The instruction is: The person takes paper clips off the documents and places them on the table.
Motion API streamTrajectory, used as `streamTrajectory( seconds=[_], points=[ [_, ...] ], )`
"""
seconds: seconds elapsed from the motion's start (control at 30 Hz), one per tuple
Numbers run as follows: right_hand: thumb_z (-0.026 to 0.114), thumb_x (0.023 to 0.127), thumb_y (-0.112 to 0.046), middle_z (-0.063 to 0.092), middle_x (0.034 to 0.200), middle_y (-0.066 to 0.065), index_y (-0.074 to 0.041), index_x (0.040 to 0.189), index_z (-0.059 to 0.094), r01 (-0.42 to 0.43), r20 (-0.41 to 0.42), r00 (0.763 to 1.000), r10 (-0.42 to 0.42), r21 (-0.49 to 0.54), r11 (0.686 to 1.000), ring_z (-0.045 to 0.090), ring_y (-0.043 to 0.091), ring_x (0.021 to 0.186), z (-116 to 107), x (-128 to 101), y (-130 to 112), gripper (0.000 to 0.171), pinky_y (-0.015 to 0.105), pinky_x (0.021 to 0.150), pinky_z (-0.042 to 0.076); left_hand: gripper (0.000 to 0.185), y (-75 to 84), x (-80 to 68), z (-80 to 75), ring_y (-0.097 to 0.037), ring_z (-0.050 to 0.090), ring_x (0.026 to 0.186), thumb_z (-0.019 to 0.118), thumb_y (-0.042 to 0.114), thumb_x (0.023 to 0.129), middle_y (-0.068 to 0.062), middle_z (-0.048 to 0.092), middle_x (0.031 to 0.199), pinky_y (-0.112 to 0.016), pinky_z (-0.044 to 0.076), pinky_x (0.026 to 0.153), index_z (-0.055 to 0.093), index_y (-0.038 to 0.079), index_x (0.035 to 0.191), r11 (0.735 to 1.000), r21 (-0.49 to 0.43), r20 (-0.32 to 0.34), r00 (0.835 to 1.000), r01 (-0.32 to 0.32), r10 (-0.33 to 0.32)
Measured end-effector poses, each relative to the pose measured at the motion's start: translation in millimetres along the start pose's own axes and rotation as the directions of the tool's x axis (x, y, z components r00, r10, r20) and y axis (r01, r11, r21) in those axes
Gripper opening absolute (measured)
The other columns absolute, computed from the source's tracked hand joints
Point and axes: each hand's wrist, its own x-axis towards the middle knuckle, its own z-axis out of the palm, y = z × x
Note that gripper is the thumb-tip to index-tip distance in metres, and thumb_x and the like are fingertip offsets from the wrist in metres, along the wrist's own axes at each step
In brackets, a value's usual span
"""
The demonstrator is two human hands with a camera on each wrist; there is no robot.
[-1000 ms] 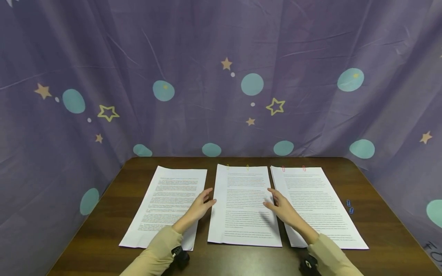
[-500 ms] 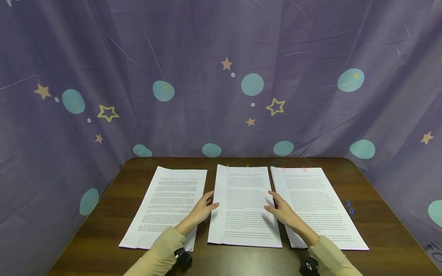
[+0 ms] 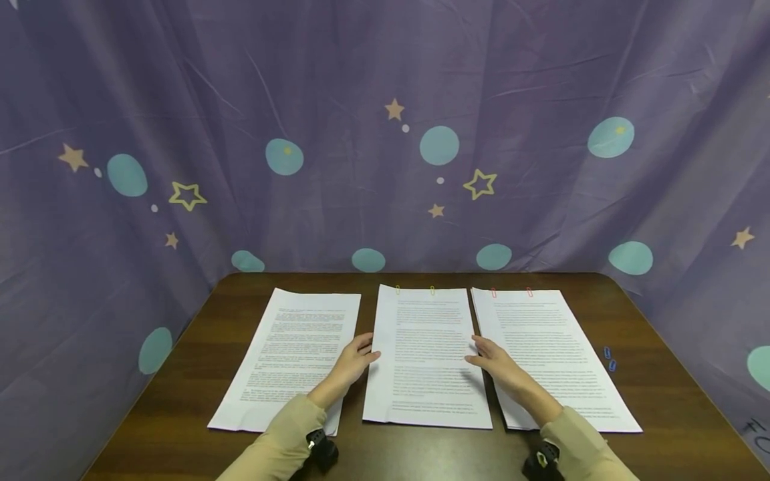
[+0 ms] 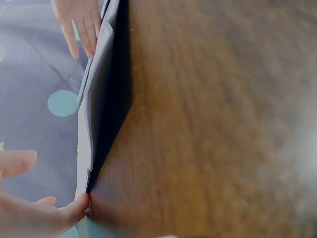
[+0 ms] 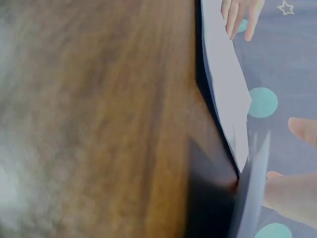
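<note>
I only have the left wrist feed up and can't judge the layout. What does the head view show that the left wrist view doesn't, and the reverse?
Head view only: three white printed paper stacks side by side, yellow paper clips and red paper clips on their far edges, two blue paper clips loose on the table.

Left wrist view only: the middle paper stack lifted off the dark wooden table at its edge.

Both: left hand and right hand at that stack's sides.

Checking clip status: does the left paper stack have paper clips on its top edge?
No. The left stack shows a bare top edge; only the middle stack and right stack carry clips.
</note>
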Motion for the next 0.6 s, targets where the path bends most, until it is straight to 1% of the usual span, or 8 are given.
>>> streamTrajectory(
  seconds=[0.1, 0.17, 0.2, 0.27, 0.33, 0.4, 0.43, 0.6],
  points=[
    [0.049, 0.089, -0.011, 0.014, 0.141, 0.029, 0.011, 0.134, 0.018, -0.019, -0.024, 1.000, 0.021, 0.077, 0.997, 0.011, 0.037, 0.130, -1.6, 2.7, 1.2, 0.059, 0.044, 0.105, 0.014, 0.053, -13.3, 9.0, -0.6, -0.042, 0.041, 0.114, 0.057, 0.005, 0.082, -0.035, 0.035, 0.125, -0.044, 0.040, 0.091, 0.033, -0.012, 0.127, 0.996, -0.093, -0.046, 0.999, 0.012, -0.016],
    [0.046, 0.090, -0.007, 0.013, 0.140, 0.030, 0.013, 0.134, 0.017, -0.033, -0.030, 0.999, 0.038, 0.158, 0.987, 0.012, 0.037, 0.130, -2.6, 4.2, 1.1, 0.056, 0.044, 0.105, 0.016, 0.054, -41.5, 25.7, -3.5, -0.038, 0.048, 0.107, 0.059, 0.007, 0.082, -0.033, 0.040, 0.122, -0.039, 0.045, 0.085, 0.035, -0.009, 0.127, 0.986, -0.163, -0.052, 0.998, -0.028, 0.020],
    [0.045, 0.090, -0.006, 0.012, 0.140, 0.030, 0.013, 0.133, 0.016, -0.038, -0.032, 0.998, 0.046, 0.200, 0.979, 0.013, 0.037, 0.130, -3.4, 4.0, 0.2, 0.056, 0.044, 0.104, 0.017, 0.055, -50.7, 32.5, -3.5, -0.035, 0.050, 0.105, 0.061, 0.007, 0.081, -0.031, 0.041, 0.121, -0.038, 0.046, 0.083, 0.036, -0.007, 0.128, 0.982, -0.190, -0.068, 0.998, -0.020, 0.007],
    [0.044, 0.090, -0.004, 0.011, 0.140, 0.031, 0.013, 0.134, 0.015, -0.048, -0.035, 0.998, 0.060, 0.270, 0.962, 0.017, 0.038, 0.129, -5.4, 4.8, -0.7, 0.055, 0.044, 0.103, 0.022, 0.055, -57.8, 39.1, -4.0, -0.032, 0.053, 0.100, 0.062, 0.006, 0.080, -0.030, 0.044, 0.119, -0.037, 0.048, 0.078, 0.037, -0.006, 0.127, 0.974, -0.227, -0.092, 0.996, -0.018, -0.003],
    [0.043, 0.090, -0.003, 0.011, 0.139, 0.033, 0.013, 0.134, 0.015, -0.050, -0.036, 0.997, 0.064, 0.306, 0.951, 0.023, 0.037, 0.126, -7.3, 5.5, -1.9, 0.055, 0.042, 0.101, 0.028, 0.054, -50.0, 38.0, -3.8, -0.030, 0.055, 0.097, 0.060, 0.003, 0.080, -0.029, 0.047, 0.116, -0.036, 0.049, 0.076, 0.037, -0.006, 0.128, 0.975, -0.222, -0.101, 0.994, 0.025, -0.049],
    [0.044, 0.089, -0.001, 0.016, 0.136, 0.035, 0.013, 0.134, 0.015, -0.046, -0.039, 0.997, 0.063, 0.333, 0.942, 0.036, 0.033, 0.120, -8.7, 5.9, -2.7, 0.055, 0.039, 0.097, 0.034, 0.052, -22.7, 25.1, -0.9, -0.032, 0.055, 0.096, 0.056, -0.001, 0.080, -0.029, 0.048, 0.116, -0.037, 0.047, 0.076, 0.036, -0.009, 0.127, 0.977, -0.187, -0.115, 0.985, 0.105, -0.128],
    [0.043, 0.089, 0.000, 0.019, 0.134, 0.035, 0.014, 0.134, 0.013, -0.041, -0.031, 0.998, 0.056, 0.347, 0.937, 0.042, 0.029, 0.115, -9.3, 6.3, -2.9, 0.055, 0.037, 0.095, 0.037, 0.050, -17.6, 21.7, -0.6, -0.031, 0.055, 0.095, 0.054, -0.002, 0.081, -0.029, 0.050, 0.114, -0.036, 0.047, 0.076, 0.035, -0.011, 0.127, 0.980, -0.163, -0.100, 0.986, 0.115, -0.132],
    [0.042, 0.089, 0.002, 0.051, 0.109, 0.020, 0.016, 0.133, 0.010, -0.033, 0.000, 0.999, 0.036, 0.415, 0.909, 0.057, 0.008, 0.086, -11.3, 8.1, -4.0, 0.056, 0.028, 0.083, 0.046, 0.046, -7.1, 13.2, 1.5, -0.028, 0.057, 0.090, 0.049, -0.005, 0.083, -0.031, 0.050, 0.112, -0.032, 0.048, 0.072, 0.033, -0.017, 0.124, 0.976, -0.121, -0.037, 0.982, 0.180, -0.185]
  ],
)
